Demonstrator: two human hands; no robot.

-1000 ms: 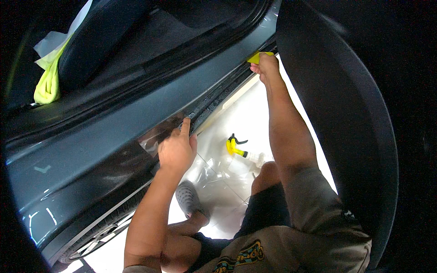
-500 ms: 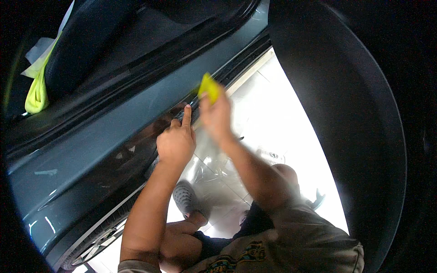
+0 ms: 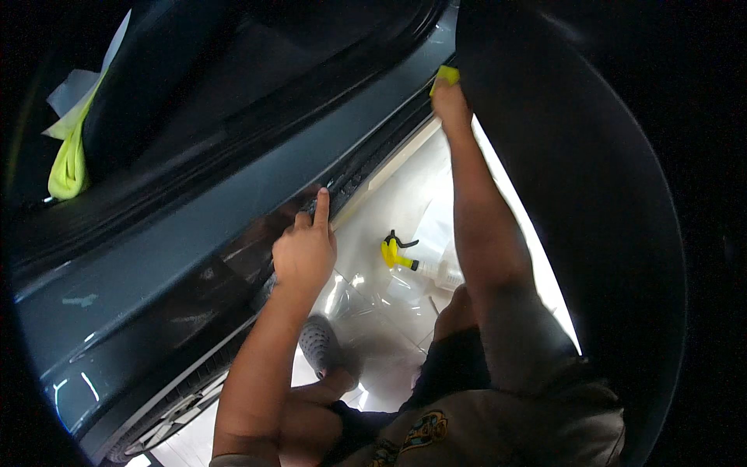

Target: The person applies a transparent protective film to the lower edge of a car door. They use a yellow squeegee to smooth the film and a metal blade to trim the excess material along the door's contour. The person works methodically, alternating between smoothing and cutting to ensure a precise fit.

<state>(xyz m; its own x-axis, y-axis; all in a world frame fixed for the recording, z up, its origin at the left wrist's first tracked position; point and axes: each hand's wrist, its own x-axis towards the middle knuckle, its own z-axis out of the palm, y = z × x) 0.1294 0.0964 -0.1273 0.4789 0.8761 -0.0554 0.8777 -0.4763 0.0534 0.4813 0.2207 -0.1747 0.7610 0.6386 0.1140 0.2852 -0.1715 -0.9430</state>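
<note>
Left hand [image 3: 305,253], mine, 1: index finger straight, tip at the outer edge of the blue-grey car sill [image 3: 233,187]; remaining fingers curled, nothing visible in its hold.
Right hand [image 3: 453,105], mine, 1: well apart from my left, arm stretched to the far end of the sill; fingers closed on a flat yellow tool [image 3: 447,75].
Yellow tool, 1: at the sill's far end, just beside the dark door [image 3: 576,171] on the right; contact with the sill I cannot tell.
Spray bottle [image 3: 411,265], 1: yellow head, black trigger, lying on the pale floor [image 3: 373,307].
Yellow-green cloth [image 3: 70,163], 1: hanging, far left.
Wheel [image 3: 167,416], 1: near left.
Grey shoe [image 3: 320,342], 1: on the floor, right of the wheel.
</note>
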